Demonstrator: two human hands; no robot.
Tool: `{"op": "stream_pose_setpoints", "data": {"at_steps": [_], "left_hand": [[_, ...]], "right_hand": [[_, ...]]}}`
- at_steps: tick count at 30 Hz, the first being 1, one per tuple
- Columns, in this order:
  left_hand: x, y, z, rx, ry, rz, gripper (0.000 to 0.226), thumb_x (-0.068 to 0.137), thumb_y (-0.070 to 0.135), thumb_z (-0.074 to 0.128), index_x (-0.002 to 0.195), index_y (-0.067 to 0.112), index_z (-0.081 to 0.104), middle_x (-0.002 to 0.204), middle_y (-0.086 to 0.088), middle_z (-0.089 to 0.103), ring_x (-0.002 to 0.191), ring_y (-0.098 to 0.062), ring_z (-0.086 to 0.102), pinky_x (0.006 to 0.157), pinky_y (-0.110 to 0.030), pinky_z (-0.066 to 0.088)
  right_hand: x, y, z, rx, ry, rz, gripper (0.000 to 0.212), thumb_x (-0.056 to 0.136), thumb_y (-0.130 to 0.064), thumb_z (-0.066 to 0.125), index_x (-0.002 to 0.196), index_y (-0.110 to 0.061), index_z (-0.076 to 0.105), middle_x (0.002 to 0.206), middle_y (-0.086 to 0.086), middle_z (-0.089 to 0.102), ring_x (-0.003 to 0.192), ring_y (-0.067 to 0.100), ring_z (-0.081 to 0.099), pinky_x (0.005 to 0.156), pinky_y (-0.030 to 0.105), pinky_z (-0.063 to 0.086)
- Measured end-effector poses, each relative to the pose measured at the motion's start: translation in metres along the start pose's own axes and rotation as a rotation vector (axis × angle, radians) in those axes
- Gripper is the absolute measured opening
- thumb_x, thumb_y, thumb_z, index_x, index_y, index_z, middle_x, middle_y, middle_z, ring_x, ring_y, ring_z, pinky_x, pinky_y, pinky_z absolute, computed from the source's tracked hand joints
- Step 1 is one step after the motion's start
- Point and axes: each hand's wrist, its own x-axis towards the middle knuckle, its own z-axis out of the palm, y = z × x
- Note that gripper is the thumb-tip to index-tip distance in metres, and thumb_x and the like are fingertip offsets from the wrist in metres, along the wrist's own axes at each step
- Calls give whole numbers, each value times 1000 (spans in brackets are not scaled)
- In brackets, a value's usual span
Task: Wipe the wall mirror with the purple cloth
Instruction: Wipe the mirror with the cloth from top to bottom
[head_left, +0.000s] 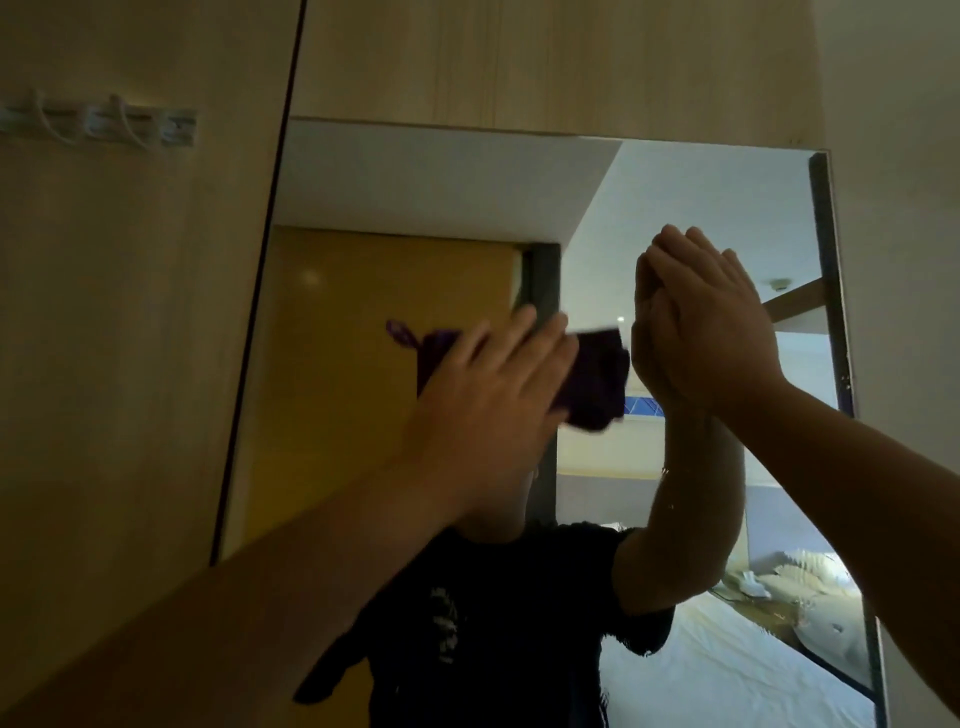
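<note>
The wall mirror (415, 182) fills the middle of the view, set into a wooden panel. My left hand (483, 395) presses the purple cloth (753, 374) flat against the glass near the mirror's centre, fingers spread over it. The cloth sticks out to the right of my fingers and a corner shows to the left. My right hand (722, 322) rests flat on the glass at the upper right, fingers together, holding nothing, and it meets its own reflection. The mirror shows a person in a black shirt, partly hidden by my left arm.
A row of white wall hooks (104, 124) sits on the wooden panel at the upper left. A dark vertical gap (260, 291) runs along the mirror's left side. The mirror reflects a bed with white sheets (727, 649) and a yellow door (384, 364).
</note>
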Motion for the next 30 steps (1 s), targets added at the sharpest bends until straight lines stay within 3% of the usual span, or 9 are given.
{"op": "stream_pose_setpoints", "data": {"at_steps": [9, 12, 15, 17, 19, 21, 23, 27, 30], "left_hand": [[-89, 58, 9, -41, -59, 134, 61, 99, 49, 44, 149, 15, 35, 156, -7, 38, 143, -31, 35, 116, -48, 31], [-86, 55, 10, -69, 56, 148, 50, 100, 42, 51, 142, 15, 47, 139, -7, 55, 126, -27, 51, 106, -42, 38], [-57, 43, 4, -96, 187, 135, 43, 96, 30, 56, 135, 11, 51, 117, -10, 61, 106, -24, 52, 92, -38, 44], [-10, 28, -4, -114, 249, 42, 46, 92, 28, 59, 132, 8, 53, 112, -13, 61, 100, -27, 52, 86, -39, 46], [52, 10, -17, -122, 321, -74, 44, 93, 29, 53, 131, 6, 55, 111, -15, 62, 97, -31, 56, 84, -41, 46], [116, -8, -36, -116, 374, -185, 43, 96, 31, 47, 133, 9, 54, 116, -15, 61, 103, -34, 57, 89, -42, 44], [171, -20, -48, -138, 283, -272, 45, 102, 34, 44, 142, 14, 46, 133, -12, 54, 120, -32, 50, 100, -42, 38], [224, -18, -34, -151, -7, -211, 55, 106, 41, 31, 156, 19, 23, 162, -4, 23, 147, -27, 22, 119, -48, 21], [210, -7, -22, -75, -3, -164, 59, 106, 44, 26, 157, 17, 17, 165, -3, 13, 151, -23, 11, 120, -46, 12]], "right_hand": [[-2, -5, -16, 39, -28, 37, 47, 103, -29, 35, 137, -3, 53, 149, 17, 45, 143, 34, 34, 119, 45, 18], [-6, 17, -34, -42, -10, 39, 46, 101, -27, 41, 141, -4, 47, 153, 18, 38, 146, 33, 27, 119, 50, 19], [-13, 52, -47, -131, -67, 143, 54, 102, -38, 25, 142, -6, 43, 154, 18, 35, 146, 35, 26, 118, 55, 21], [-21, 67, -47, -178, -124, 145, 63, 101, -47, 9, 140, -8, 40, 152, 17, 36, 143, 36, 29, 113, 59, 28], [-30, 73, -39, -173, -104, 140, 63, 103, -45, 9, 149, -10, 32, 159, 12, 27, 149, 31, 18, 117, 55, 22], [-33, 72, -34, -150, -61, 155, 60, 103, -41, 13, 154, -12, 24, 163, 9, 17, 152, 25, 7, 122, 49, 13], [-34, 71, -35, -129, -52, 151, 60, 103, -41, 13, 154, -11, 23, 163, 9, 16, 152, 24, 6, 122, 48, 12], [-34, 76, -35, -88, -44, 123, 58, 103, -39, 16, 153, -12, 25, 163, 9, 19, 152, 23, 8, 122, 48, 13], [-32, 79, -33, -38, -35, 123, 56, 103, -36, 20, 152, -11, 31, 162, 8, 23, 151, 23, 11, 122, 47, 14]]}}
